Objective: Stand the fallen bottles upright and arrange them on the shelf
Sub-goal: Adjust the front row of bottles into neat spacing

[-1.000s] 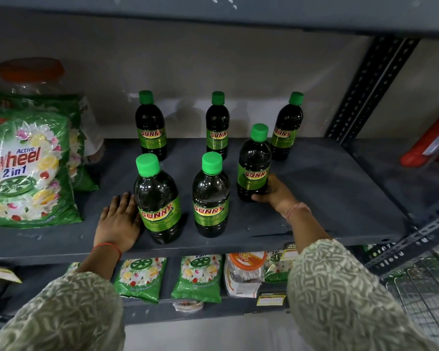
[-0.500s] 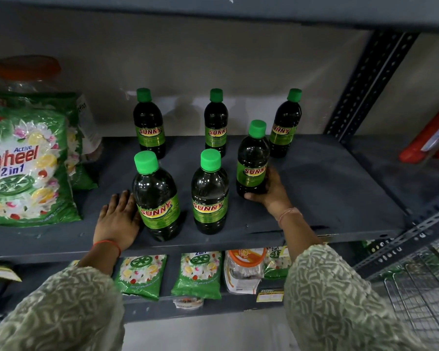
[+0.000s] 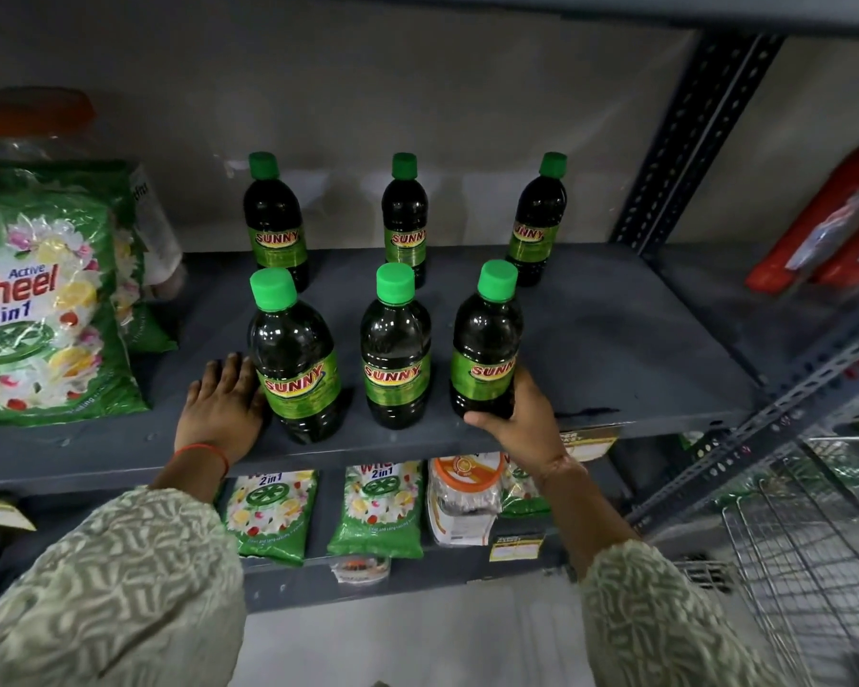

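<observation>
2 loose sleeves in pale green with a wavy cream print, and a thin red thread bracelet circles the left wrist.

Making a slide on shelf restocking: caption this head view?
Six green-capped Sunny bottles upright in two rows on the shelf; right hand grips the front-right bottle, left hand rests flat.

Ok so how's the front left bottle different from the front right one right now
The front left bottle stands free, with the left hand flat on the shelf beside it; the front right bottle is gripped low by the right hand. The front left bottle's SUNNY label shows whole; the front right bottle's is partly covered by fingers. Both are upright, dark, green-capped and in the front row.
</observation>
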### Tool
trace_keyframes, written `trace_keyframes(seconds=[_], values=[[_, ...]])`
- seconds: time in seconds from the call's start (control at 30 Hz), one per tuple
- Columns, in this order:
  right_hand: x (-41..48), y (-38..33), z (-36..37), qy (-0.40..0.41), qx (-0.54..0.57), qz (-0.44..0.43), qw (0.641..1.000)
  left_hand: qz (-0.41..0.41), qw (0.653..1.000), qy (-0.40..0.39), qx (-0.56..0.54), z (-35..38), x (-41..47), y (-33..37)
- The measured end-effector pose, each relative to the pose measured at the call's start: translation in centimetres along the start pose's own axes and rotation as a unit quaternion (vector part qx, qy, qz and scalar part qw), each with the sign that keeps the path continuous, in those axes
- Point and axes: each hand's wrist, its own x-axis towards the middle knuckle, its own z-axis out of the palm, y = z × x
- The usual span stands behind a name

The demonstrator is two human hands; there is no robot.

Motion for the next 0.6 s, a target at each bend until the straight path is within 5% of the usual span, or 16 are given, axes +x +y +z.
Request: trace_keyframes(seconds=[0.6], values=[[-0.7,0.2,0.4,-0.017,0.014,0.022,1.0,-0.022,0.998,0.003,-0.066,0.2,-1.2,-0.2]])
